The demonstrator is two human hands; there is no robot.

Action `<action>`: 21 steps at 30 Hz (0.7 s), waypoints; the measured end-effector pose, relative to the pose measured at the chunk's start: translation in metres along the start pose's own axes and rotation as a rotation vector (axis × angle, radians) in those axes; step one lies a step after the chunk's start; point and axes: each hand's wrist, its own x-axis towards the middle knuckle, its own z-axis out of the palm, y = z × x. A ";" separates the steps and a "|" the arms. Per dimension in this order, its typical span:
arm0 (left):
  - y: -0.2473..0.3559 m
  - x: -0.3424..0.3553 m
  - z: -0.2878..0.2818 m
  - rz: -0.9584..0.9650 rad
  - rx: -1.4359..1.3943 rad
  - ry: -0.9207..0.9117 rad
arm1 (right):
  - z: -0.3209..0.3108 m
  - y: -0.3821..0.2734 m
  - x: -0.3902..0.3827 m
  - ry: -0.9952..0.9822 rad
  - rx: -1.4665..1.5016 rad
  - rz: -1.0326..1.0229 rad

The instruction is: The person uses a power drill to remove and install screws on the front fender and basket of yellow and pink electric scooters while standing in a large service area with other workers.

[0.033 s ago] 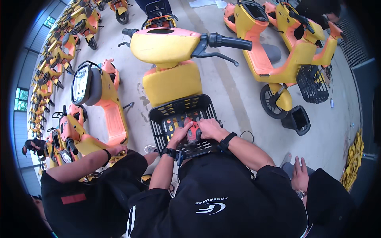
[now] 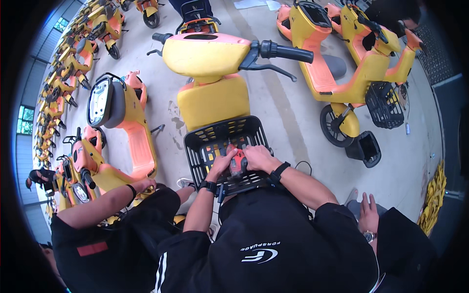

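Observation:
Both my hands are inside the black slatted basket on the front of a yellow and pink scooter. My left hand is closed on a red power drill, with its thumb along the tool's top. My right hand grips the same drill from the right, fingers curled. A thin bit points away from me toward the basket's far wall; what its tip touches is too small to tell. The scooter's yellow front panel rises behind the basket, below the handlebar with its black grip.
Scooters stand left and right, with a long row at the far left. Co-workers are close by: an arm at left, a hand at right. A loose black bin and yellow pile lie at right.

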 end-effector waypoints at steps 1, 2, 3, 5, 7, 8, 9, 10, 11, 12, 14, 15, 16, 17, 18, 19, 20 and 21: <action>0.010 -0.009 -0.005 0.003 -0.009 -0.012 | 0.001 -0.001 0.004 -0.004 -0.012 0.011; 0.010 -0.005 -0.004 0.003 -0.017 -0.020 | 0.005 -0.001 0.007 -0.013 -0.019 0.015; 0.009 -0.003 -0.003 -0.018 0.011 -0.033 | 0.010 0.000 0.008 -0.006 -0.034 0.023; 0.007 -0.004 -0.005 -0.020 0.017 -0.063 | 0.011 -0.003 0.009 0.003 -0.060 0.010; 0.004 0.003 -0.004 -0.008 0.002 -0.060 | 0.012 -0.003 0.010 0.021 -0.056 0.011; 0.001 0.005 -0.004 0.009 -0.001 -0.056 | 0.013 -0.003 0.011 0.028 -0.057 0.017; -0.004 0.004 -0.004 0.026 0.029 -0.033 | 0.016 -0.006 0.010 0.022 -0.059 0.016; -0.003 0.003 -0.004 0.030 0.029 -0.042 | 0.018 -0.007 0.008 0.046 -0.051 0.012; -0.002 0.002 -0.003 0.052 0.034 -0.021 | 0.018 -0.006 0.006 0.071 -0.041 0.009; 0.000 0.001 -0.002 0.074 0.039 -0.002 | 0.017 -0.004 0.008 0.071 -0.041 0.021; 0.000 0.004 -0.009 0.046 0.071 -0.051 | 0.021 -0.008 0.010 0.094 -0.033 0.023; -0.004 0.007 -0.010 0.037 0.085 -0.070 | 0.024 -0.010 0.009 0.092 -0.043 0.034; -0.002 0.009 -0.011 0.030 0.097 -0.088 | 0.026 -0.010 0.010 0.094 -0.043 0.039; -0.003 0.009 -0.010 0.015 0.114 -0.093 | 0.029 -0.011 0.011 0.082 -0.027 0.057; -0.003 0.008 -0.008 0.017 0.116 -0.096 | 0.032 -0.011 0.010 0.070 -0.011 0.075; -0.003 0.008 -0.007 0.045 0.137 -0.062 | 0.029 -0.012 0.007 0.086 -0.004 0.085; -0.003 0.008 -0.005 0.073 0.156 -0.028 | 0.030 -0.011 0.006 0.087 -0.003 0.092; -0.005 0.008 -0.005 0.069 0.172 -0.006 | 0.030 -0.011 0.005 0.117 0.024 0.074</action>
